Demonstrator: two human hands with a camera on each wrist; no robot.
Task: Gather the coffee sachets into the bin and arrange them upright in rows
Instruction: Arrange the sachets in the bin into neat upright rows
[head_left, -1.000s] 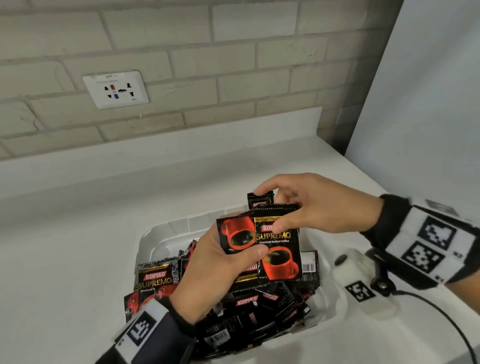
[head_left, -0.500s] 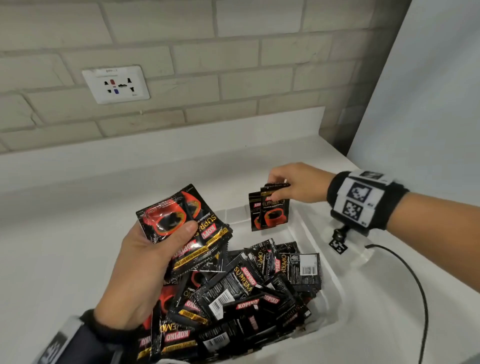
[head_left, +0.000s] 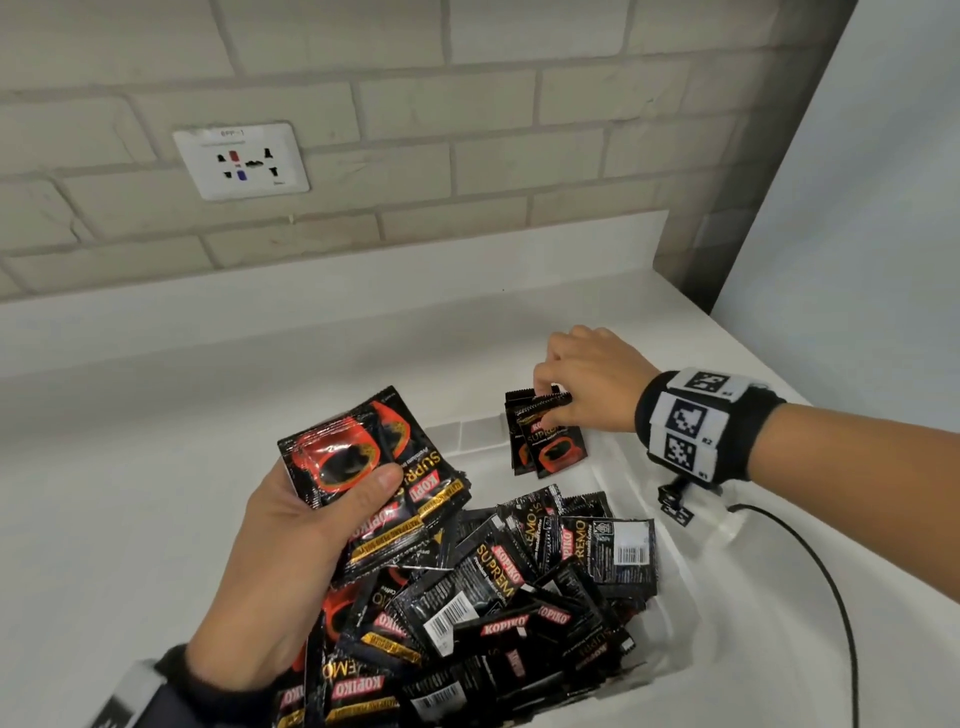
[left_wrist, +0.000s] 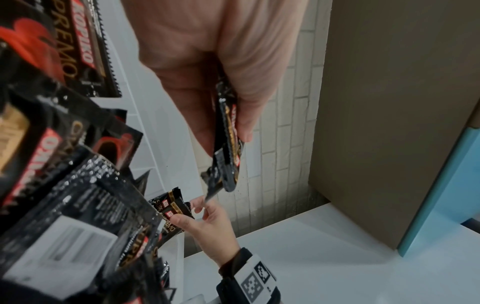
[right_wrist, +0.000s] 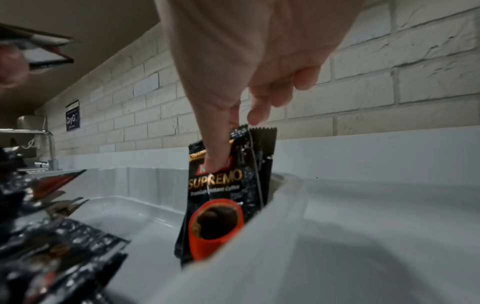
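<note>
A white plastic bin (head_left: 670, 525) on the counter holds a loose heap of black Kopiko Supremo sachets (head_left: 519, 582). My left hand (head_left: 291, 545) grips a small stack of sachets (head_left: 363, 462) above the bin's left side; the same stack (left_wrist: 228, 148) shows edge-on in the left wrist view. At the bin's far right corner my right hand (head_left: 582, 384) pinches the top of an upright sachet (head_left: 550, 441), which stands with others against the bin wall (right_wrist: 275, 226). In the right wrist view thumb and fingers pinch that sachet (right_wrist: 215, 197) near its top edge.
A brick wall with a white socket plate (head_left: 241, 161) rises behind the counter (head_left: 130, 467). A pale panel (head_left: 857, 208) closes off the right side. A black cable (head_left: 831, 597) trails over the counter right of the bin. A tap (right_wrist: 49, 148) shows far left in the right wrist view.
My right hand took one sachet from the stack and carried it to the bin's far right corner, standing it upright. My left hand drew back to the left with the remaining stack.
</note>
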